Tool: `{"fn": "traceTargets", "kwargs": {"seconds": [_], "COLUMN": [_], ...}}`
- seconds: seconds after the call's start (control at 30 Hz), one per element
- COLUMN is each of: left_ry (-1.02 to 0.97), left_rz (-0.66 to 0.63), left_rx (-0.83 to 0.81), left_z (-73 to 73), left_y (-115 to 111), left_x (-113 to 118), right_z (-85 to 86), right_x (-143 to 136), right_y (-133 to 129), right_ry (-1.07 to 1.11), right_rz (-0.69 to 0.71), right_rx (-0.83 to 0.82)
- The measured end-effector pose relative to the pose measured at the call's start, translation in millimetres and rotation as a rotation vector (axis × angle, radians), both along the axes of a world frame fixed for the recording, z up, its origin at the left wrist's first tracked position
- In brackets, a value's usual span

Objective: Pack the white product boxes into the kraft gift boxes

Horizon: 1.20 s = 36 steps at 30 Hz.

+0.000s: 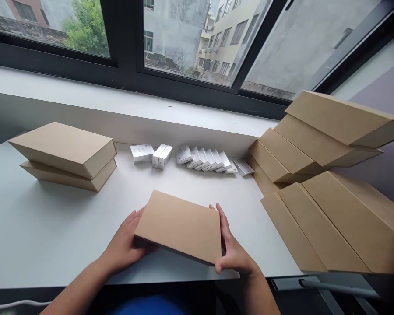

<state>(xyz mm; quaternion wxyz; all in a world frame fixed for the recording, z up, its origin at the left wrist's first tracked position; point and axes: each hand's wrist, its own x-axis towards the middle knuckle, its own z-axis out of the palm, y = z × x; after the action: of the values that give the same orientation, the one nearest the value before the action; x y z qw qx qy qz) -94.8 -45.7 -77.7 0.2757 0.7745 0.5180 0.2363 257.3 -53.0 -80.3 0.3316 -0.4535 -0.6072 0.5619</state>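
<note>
A flat brown cardboard box (182,226), its lid side up, is held between my two hands over the front part of the white table. My left hand (127,241) grips its left end, with the thumb along the near edge and the fingers partly hidden behind it. At the right end my right hand (232,249) presses its fingers along the side, the thumb at the near corner. Whether the box touches the tabletop I cannot tell. Beyond it lies a row of small white printed boxes (207,159), several of them leaning on one another.
Two brown boxes (65,148) are stacked at the left of the table (52,245). Several more brown boxes (328,218) are piled high on the right. Two small white boxes (162,156) stand together by the sill (124,105). A dark-framed window (124,74) runs behind.
</note>
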Motion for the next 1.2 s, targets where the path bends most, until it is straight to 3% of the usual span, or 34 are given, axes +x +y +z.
{"fn": "traceTargets", "kwargs": {"seconds": [0.17,0.27,0.43,0.57,0.7,0.83,1.0,1.1,1.2], "left_ry": [-0.08,-0.242,-0.656,-0.707,-0.634,-0.539,-0.264,-0.161,-0.109], "left_rz": [0.056,0.177,0.465,0.488,0.497,0.442,0.35,0.322,0.304], "left_rx": [-0.022,-0.092,-0.113,0.015,-0.061,-0.116,-0.048,0.02,0.056], "left_z": [-7.3,-13.4,-20.5,-14.3,-9.8,-11.4,-14.9,-15.6,-13.8], "left_y": [-5,-3,-1,-5,-4,-1,-2,-1,1], "left_x": [4,-1,-2,-1,-2,0,3,3,2], "right_z": [-2.5,-8.5,-20.7,-18.8,8.3,63.5,135.2,144.0,127.3], "right_x": [-2,-22,-74,-101,-114,-136,-214,-279,-334], "right_y": [-6,-18,-34,-21,9,41,91,129,158], "right_ry": [-0.192,-0.312,-0.101,-0.001,0.075,0.16,0.354,0.259,0.224], "right_rz": [0.049,-0.124,-0.392,-0.508,-0.596,-0.561,-0.364,-0.184,-0.152], "right_rx": [0.046,0.121,0.201,0.28,0.378,0.566,0.731,0.827,0.715]}}
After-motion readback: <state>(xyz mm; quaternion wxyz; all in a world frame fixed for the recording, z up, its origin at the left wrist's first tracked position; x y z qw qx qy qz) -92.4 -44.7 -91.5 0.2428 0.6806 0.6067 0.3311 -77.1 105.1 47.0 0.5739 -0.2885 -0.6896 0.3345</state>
